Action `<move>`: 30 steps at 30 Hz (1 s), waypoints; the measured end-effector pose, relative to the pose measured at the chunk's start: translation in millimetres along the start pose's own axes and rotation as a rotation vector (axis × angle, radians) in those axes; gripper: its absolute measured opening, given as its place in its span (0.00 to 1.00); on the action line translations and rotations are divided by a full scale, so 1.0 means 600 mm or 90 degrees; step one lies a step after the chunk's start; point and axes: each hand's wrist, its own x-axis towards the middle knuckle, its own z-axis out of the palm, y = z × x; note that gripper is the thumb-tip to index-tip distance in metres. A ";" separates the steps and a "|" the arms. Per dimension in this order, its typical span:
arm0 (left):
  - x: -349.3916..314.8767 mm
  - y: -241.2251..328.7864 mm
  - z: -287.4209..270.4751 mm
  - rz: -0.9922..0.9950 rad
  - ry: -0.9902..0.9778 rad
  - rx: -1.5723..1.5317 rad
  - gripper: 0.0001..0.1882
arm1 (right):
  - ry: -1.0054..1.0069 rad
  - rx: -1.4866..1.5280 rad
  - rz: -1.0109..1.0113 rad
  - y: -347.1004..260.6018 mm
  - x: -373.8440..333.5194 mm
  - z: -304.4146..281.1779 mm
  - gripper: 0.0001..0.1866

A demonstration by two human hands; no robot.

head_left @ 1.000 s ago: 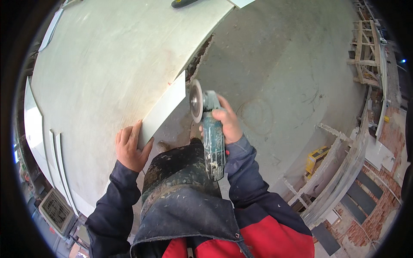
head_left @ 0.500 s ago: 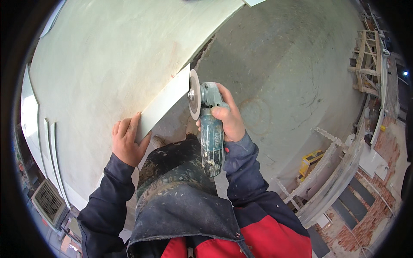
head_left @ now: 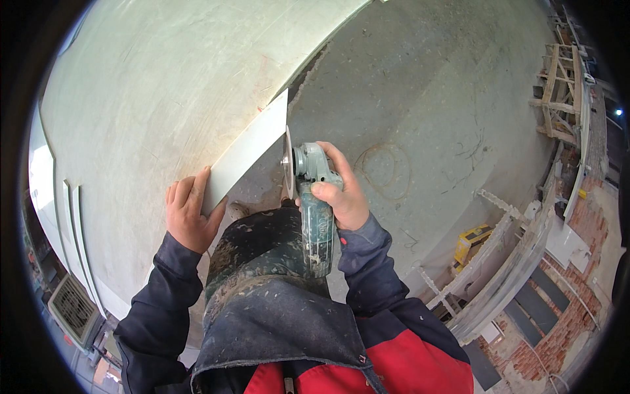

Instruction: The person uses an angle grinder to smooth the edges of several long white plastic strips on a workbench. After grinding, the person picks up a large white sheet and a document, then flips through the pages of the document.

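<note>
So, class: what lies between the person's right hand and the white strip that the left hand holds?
In the head view, the grinder head and its thin disc lie between the right hand and the white strip.

1. the head view looks down from the wearer's head, upright, through the left of two side-by-side fisheye lenses.
2. it faces over the jacket (head_left: 413, 354) to the left hand (head_left: 190, 211) and right hand (head_left: 346, 200), close below.
3. bench (head_left: 151, 98) and floor (head_left: 433, 111) spread beyond, bowed toward the round dark rim.
</note>
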 end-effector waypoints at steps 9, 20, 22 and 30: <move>-0.002 0.004 -0.004 -0.011 0.000 0.001 0.35 | 0.079 0.112 -0.015 0.047 0.041 -0.013 0.38; -0.015 0.001 -0.007 -0.013 -0.032 0.000 0.37 | 0.135 -0.035 -0.027 0.081 0.055 -0.019 0.40; -0.028 0.012 -0.020 -0.027 -0.043 0.000 0.37 | 0.176 0.008 0.042 0.070 0.034 -0.004 0.38; -0.097 -0.017 -0.087 0.001 0.054 -0.057 0.36 | 0.223 0.127 0.113 0.115 -0.068 -0.058 0.23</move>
